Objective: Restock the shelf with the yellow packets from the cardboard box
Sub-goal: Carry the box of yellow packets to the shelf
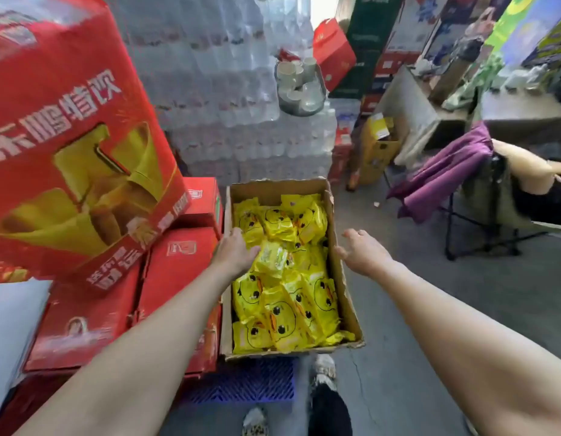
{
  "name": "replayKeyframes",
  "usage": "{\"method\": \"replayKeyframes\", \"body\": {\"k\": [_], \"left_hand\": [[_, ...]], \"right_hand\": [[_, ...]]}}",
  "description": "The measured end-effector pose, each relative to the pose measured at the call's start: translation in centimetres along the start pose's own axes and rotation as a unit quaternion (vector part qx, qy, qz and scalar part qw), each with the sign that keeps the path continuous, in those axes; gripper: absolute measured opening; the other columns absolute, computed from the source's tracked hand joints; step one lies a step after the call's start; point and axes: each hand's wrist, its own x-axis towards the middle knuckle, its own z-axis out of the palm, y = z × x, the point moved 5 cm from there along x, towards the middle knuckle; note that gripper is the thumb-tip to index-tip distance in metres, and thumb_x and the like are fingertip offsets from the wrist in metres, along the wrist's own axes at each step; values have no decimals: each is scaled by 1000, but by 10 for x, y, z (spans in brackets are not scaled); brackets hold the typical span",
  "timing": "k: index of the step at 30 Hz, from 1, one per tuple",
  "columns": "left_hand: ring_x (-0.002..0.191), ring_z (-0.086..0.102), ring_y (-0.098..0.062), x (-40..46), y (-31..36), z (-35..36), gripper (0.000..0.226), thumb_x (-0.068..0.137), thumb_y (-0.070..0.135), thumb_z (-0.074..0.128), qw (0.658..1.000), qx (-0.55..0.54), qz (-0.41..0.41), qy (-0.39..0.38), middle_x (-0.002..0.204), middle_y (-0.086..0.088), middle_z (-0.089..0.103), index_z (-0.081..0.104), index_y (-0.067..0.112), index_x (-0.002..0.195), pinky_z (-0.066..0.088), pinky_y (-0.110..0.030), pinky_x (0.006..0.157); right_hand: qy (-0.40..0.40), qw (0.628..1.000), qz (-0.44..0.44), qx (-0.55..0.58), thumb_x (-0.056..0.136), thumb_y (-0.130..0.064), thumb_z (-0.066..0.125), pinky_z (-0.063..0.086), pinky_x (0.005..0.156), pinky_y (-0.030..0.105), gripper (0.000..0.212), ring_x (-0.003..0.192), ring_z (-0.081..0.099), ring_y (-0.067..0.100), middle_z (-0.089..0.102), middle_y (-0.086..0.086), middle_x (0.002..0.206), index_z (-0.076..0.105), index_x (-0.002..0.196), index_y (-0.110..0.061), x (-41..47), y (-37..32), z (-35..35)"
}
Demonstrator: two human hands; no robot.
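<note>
An open cardboard box (351, 297) stands on the floor ahead of me, filled with several yellow packets (285, 313) printed with a duck face. My left hand (236, 250) reaches into the box at its left side and grips one yellow packet (273, 258), lifted a little above the others. My right hand (362, 250) hovers over the box's right wall with fingers spread and relaxed, holding nothing. No shelf is in view.
Red drink cartons (175, 269) are stacked left of the box, with a large red carton (74, 130) tilted above them. Wrapped water bottle packs (241, 121) rise behind. A folding chair with purple cloth (446, 174) stands right. A blue pallet (251, 382) and my shoes lie below.
</note>
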Motion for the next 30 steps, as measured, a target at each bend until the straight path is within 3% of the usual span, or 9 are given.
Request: {"method": "replayKeyframes", "body": {"k": [5,9,14,20,30], "left_hand": [[135,35,-38,24,-23,49,72,95,39,59,985,-109,-128,31,145,-25,38,28,0,146,31,-41,108],[139,25,-37,41,-36,76,73,95,42,56,974,-91,-195,68,151,-22,30,26,0,147,22,-42,112],[140,20,-32,40,-31,98,75,96,44,52,963,-34,-216,156,159,-11,21,21,4,151,21,-42,114],[143,18,-28,38,-31,104,73,98,42,48,959,3,-222,174,162,-5,16,16,10,154,22,-38,113],[138,25,-33,41,-35,96,79,93,45,57,953,-31,-230,194,155,-11,31,22,7,153,23,-42,113]], "right_hand": [[-72,995,54,46,100,-43,48,40,105,41,56,132,45,34,47,17,143,41,141,-7,47,34,48],[-107,982,95,126,100,-44,50,34,110,38,69,140,39,34,40,18,153,26,153,-6,83,49,72],[-151,967,88,183,100,-44,50,40,102,36,57,132,48,32,53,10,142,40,146,-13,110,52,104],[-113,979,75,155,103,-26,44,41,79,34,25,110,58,36,66,12,117,59,121,-19,124,63,107],[-114,982,46,144,102,-26,48,51,72,38,20,84,62,30,68,12,93,64,99,-13,136,93,93]]}}
